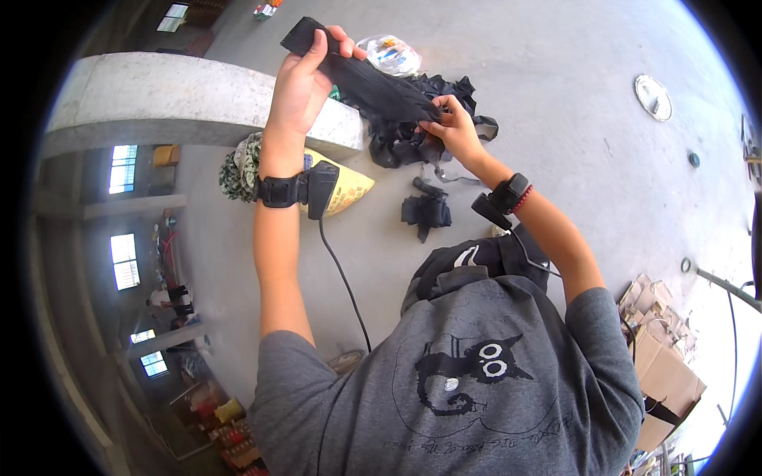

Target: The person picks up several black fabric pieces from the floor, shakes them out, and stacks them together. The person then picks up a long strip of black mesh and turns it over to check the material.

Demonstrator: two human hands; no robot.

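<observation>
A dark piece of fabric (378, 83) is stretched between my two hands. My left hand (306, 80) pinches its wider upper end between thumb and fingers. Its gathered lower end is held in the fingertips of my right hand (455, 128). Behind and below the fabric, a heap of black crumpled cloth (393, 143) lies on the floor. A small dark bundle (425, 210) rests on the floor nearer to me. Black devices are strapped to both my wrists, each with a cable.
A concrete beam or ledge (178, 92) runs in from the left, beside a yellow sack (351, 184) and a camouflage-patterned cloth (241, 166). A plastic bag (390, 55) lies beyond the heap. Cardboard boxes (667, 369) stand at lower right. A person (169, 297) is far off at left.
</observation>
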